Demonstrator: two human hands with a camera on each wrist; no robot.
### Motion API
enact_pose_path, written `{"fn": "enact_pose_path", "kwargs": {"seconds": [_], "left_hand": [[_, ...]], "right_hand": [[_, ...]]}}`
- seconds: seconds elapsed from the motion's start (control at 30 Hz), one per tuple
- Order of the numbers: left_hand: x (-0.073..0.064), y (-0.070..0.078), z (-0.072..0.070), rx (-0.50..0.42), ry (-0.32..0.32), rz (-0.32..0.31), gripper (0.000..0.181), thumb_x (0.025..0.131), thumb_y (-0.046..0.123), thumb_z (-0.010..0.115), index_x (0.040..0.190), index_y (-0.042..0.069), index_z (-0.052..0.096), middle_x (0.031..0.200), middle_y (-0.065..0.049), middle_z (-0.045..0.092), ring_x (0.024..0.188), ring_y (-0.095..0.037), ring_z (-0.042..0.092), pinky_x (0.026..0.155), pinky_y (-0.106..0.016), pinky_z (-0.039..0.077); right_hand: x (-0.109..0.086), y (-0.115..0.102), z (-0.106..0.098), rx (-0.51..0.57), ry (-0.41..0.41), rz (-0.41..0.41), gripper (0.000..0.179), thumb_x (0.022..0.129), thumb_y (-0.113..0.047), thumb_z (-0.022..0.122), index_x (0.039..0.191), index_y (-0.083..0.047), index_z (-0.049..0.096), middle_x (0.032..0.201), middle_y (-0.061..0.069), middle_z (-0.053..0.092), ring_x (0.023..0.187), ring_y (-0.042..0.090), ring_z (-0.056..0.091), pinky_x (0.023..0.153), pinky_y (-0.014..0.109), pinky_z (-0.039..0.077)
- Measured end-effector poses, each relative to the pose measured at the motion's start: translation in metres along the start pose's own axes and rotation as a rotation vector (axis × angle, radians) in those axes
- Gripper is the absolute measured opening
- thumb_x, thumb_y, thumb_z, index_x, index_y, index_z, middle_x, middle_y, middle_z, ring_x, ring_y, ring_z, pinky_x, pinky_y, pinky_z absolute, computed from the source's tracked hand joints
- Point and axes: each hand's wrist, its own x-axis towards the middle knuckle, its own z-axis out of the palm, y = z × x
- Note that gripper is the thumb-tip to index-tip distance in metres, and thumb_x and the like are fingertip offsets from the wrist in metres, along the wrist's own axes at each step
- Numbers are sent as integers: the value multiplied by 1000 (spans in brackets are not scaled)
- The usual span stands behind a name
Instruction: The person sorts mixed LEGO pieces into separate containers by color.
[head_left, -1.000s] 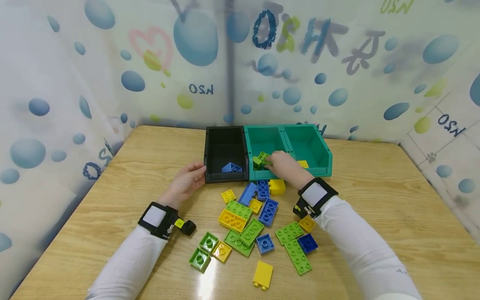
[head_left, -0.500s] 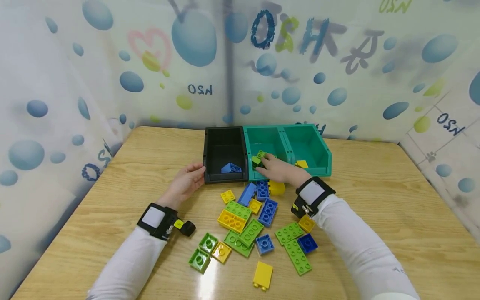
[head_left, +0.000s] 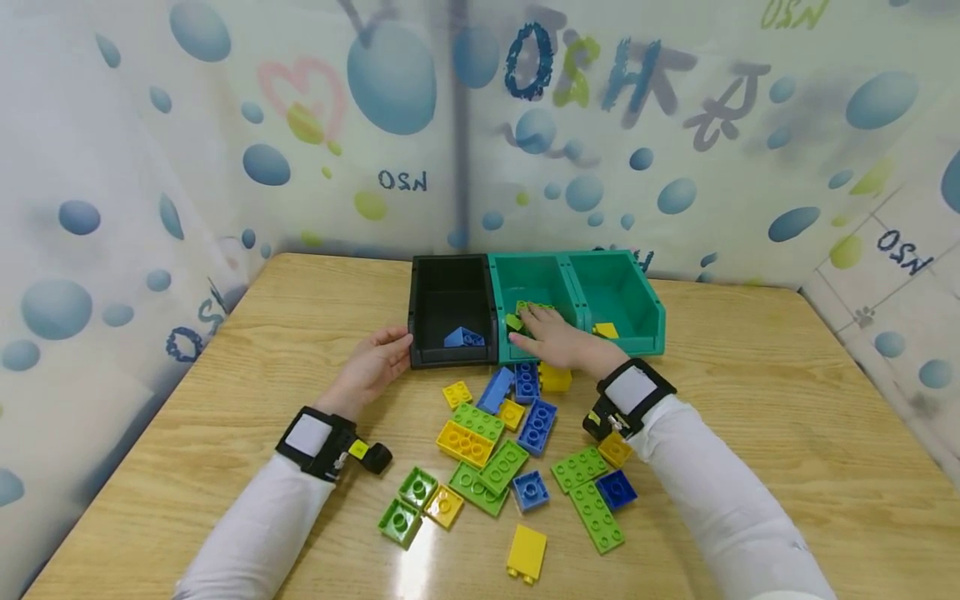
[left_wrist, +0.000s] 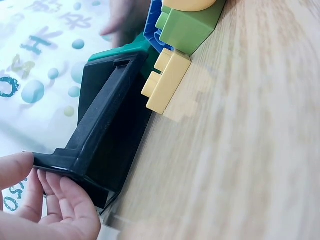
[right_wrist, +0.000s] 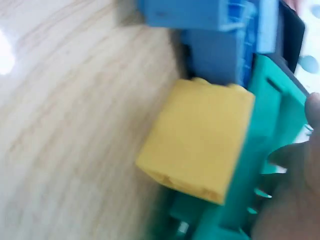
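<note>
My left hand (head_left: 369, 368) holds the left side of the black bin (head_left: 454, 357); in the left wrist view its thumb rests on the rim with the fingers curled beneath. A blue sloped brick (head_left: 465, 337) lies inside that bin. With fingers spread, my right hand (head_left: 558, 337) is over the front of the middle green bin (head_left: 523, 271), partly covering the green bricks (head_left: 513, 322) in it. Nothing shows pinched between its fingers. In the right wrist view, a yellow brick (right_wrist: 200, 135) stands just outside the green bin's front, close to the hand.
The right green bin (head_left: 611, 283) contains a yellow brick (head_left: 605, 331). Loose green, blue and yellow bricks lie scattered before the bins, among them a blue brick (head_left: 537, 427), a green plate (head_left: 597, 518) and a yellow brick (head_left: 527, 552) nearest the front. A patterned curtain (head_left: 420, 200) hangs behind the table.
My right hand's fingers have come off the green brick they gripped in the middle bin and spread out over it. The left hand stays on the black bin.
</note>
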Motion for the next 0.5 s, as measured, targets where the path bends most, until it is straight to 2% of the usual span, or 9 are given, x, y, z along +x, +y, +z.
{"fn": "enact_pose_path", "kwargs": {"seconds": [0.1, 0.27, 0.37, 0.5], "left_hand": [[1, 0, 0, -6, 2, -1, 11, 97, 14, 49, 108, 11, 46, 97, 4, 48, 83, -7, 49, 78, -18, 44], [1, 1, -1, -15, 1, -5, 12, 97, 15, 50, 107, 12, 46, 98, 4, 48, 83, -7, 48, 79, -18, 44], [1, 1, -1, -17, -1, -5, 10, 96, 16, 50, 106, 13, 47, 98, 4, 48, 84, -7, 48, 79, -18, 44], [2, 0, -1, -27, -6, -6, 6, 96, 15, 50, 101, 14, 49, 95, 5, 50, 82, -6, 49, 79, -19, 44]], "right_hand": [[-13, 2, -11, 97, 83, -66, 66, 100, -46, 31, 150, -5, 18, 156, 21, 13, 143, 41, 13, 112, 53, 15], [-45, 5, -27, 196, 169, -164, 53, 99, -37, 43, 139, -4, 43, 145, 18, 39, 127, 36, 44, 102, 50, 35], [-64, 12, -27, 266, 160, -181, 48, 98, -34, 45, 136, -4, 47, 138, 18, 48, 118, 34, 52, 96, 47, 41], [-86, 22, -22, 331, 98, -161, 48, 98, -34, 45, 134, -2, 48, 134, 20, 51, 118, 37, 52, 95, 48, 42]]}}
